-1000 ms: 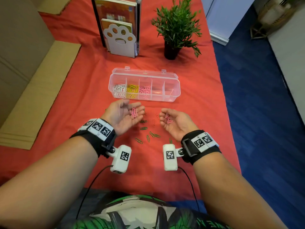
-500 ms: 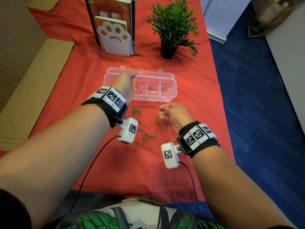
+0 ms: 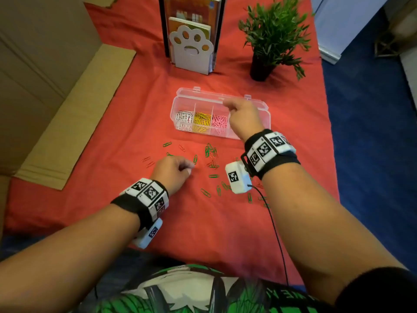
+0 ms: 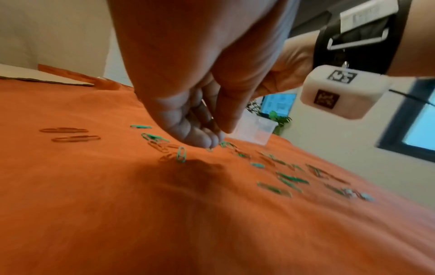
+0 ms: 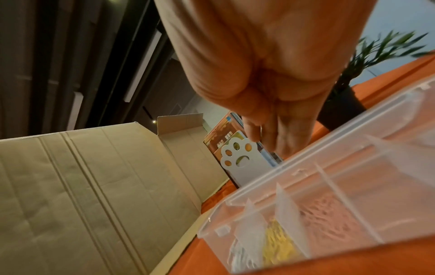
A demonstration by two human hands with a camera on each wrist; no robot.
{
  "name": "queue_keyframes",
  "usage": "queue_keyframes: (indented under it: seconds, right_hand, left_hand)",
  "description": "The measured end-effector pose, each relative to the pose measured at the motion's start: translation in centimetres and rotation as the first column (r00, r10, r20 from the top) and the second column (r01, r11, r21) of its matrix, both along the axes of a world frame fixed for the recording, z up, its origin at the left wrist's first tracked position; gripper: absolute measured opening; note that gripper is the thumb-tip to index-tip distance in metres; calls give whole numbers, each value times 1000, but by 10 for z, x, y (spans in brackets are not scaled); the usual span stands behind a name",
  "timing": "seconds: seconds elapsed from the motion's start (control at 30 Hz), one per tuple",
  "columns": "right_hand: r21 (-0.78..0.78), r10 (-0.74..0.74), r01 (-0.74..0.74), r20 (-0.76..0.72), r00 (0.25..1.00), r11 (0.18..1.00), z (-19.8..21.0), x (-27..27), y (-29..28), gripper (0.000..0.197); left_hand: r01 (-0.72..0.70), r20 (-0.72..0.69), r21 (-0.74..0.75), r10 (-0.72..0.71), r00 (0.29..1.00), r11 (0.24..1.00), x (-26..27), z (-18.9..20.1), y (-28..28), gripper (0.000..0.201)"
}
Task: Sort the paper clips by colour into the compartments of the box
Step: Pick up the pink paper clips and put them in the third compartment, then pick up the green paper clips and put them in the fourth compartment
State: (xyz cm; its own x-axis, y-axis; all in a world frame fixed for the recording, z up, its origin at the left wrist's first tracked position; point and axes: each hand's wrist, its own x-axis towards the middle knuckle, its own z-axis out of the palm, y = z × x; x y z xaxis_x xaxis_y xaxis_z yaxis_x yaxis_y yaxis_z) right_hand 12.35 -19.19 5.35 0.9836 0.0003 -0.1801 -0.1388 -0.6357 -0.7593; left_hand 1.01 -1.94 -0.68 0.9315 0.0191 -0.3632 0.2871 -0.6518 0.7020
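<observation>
The clear compartment box (image 3: 187,92) lies open on the red cloth, with white clips (image 3: 184,119), yellow clips (image 3: 201,122) and pink clips (image 3: 219,121) in its three left compartments. My right hand (image 3: 239,116) hovers over the box by the pink compartment. Its thumb and fingers (image 5: 280,137) are pinched together above the box (image 5: 259,188), and a thin sliver shows between them. Loose green clips (image 3: 213,176) and red clips (image 3: 146,159) lie scattered in front of the box. My left hand (image 3: 176,170) is down among them, its bunched fingertips (image 4: 200,139) beside a green clip (image 4: 181,157). I cannot tell whether it grips one.
A paw-shaped bookend with books (image 3: 191,48) and a potted plant (image 3: 270,37) stand behind the box. Flattened cardboard (image 3: 74,114) lies along the left. The cloth ends at the right over blue floor (image 3: 372,154).
My left hand has left the box and come down onto the cloth among the loose clips. My right hand has risen from the cloth to above the box.
</observation>
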Motion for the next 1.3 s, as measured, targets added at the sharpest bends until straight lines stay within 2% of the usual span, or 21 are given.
queue_keyframes:
  seconds: [0.1,0.23,0.33,0.4,0.5,0.6,0.67,0.7,0.77,0.8,0.87,0.9,0.93,1.0,1.07,1.1,1.13,1.2,1.23,1.27,1.3]
  right_hand:
    - [-79,28,-28,-3,1000,996,-12,-26,-15,33]
    - [-317,149,-203,-186,971,927,-42,-80,-29,25]
    - [-391,199,-283,-242,950,876,-64,-114,-30,18]
    - [-429,229,-298,-207,951,853,-75,-131,-28,18]
    - [-499,286,-312,-130,949,809,-79,-146,-23,19]
    - [-548,311,-338,-144,939,766,-74,-150,-18,26]
    - [-516,272,-317,-164,948,796,-74,-146,-21,29]
    - [-449,219,-276,-176,960,850,-75,-142,-24,30]
    - [-215,53,-108,-246,968,971,-75,-133,-30,27]
    - [-47,-33,18,-335,942,999,-74,-128,-33,25]
    - [247,-147,314,-523,839,917,-72,-124,-32,24]
    - [308,-165,389,-560,812,868,-72,-123,-31,23]
    - [315,-159,386,-558,814,867,-73,-121,-31,21]
    - [166,-76,171,-463,883,971,-75,-119,-28,17]
    - [-98,74,-113,-334,940,989,-81,-121,-24,15]
    - [-223,147,-214,-281,948,951,-85,-125,-22,19]
    - [-326,210,-283,-240,948,902,-89,-131,-20,22]
    - [-438,286,-336,-178,942,834,-94,-144,-17,23]
    - [-466,304,-339,-152,941,817,-95,-150,-17,21]
    - [-490,315,-341,-137,939,802,-95,-154,-18,20]
    - [-515,321,-344,-137,937,785,-94,-158,-19,21]
  left_hand:
    - [135,-34,60,-133,990,989,-13,-3,-6,20]
    - [308,-12,110,-308,951,945,-22,-9,-23,27]
    - [455,19,231,-472,881,860,-24,-13,-33,27]
    - [526,20,289,-555,832,800,-24,-19,-36,21]
    - [558,-5,335,-590,807,759,-26,-25,-38,18]
    - [545,-8,341,-578,816,765,-28,-27,-41,19]
    - [493,-8,290,-513,858,821,-27,-28,-41,15]
    - [438,-14,235,-448,894,868,-26,-27,-40,11]
    - [250,-88,27,-247,965,968,-20,-24,-40,11]
    - [98,-170,-119,-118,978,988,-17,-20,-41,17]
    - [-222,-364,-391,72,929,893,-13,-9,-44,24]
    - [-341,-444,-479,112,889,809,-10,-2,-43,26]
    - [-429,-508,-536,128,852,727,-8,3,-42,27]
    - [-531,-580,-596,134,804,602,-3,10,-39,29]
    - [-586,-605,-602,169,778,543,1,10,-40,25]
    - [-584,-592,-583,197,782,565,4,8,-43,23]
    - [-539,-538,-551,223,813,637,6,5,-45,22]
    - [-289,-283,-386,186,941,876,9,-6,-49,20]
    - [-110,-125,-228,83,989,967,8,-11,-49,15]
    - [53,-7,-56,-53,999,997,7,-14,-49,8]
    - [171,67,104,-179,982,980,4,-16,-50,9]
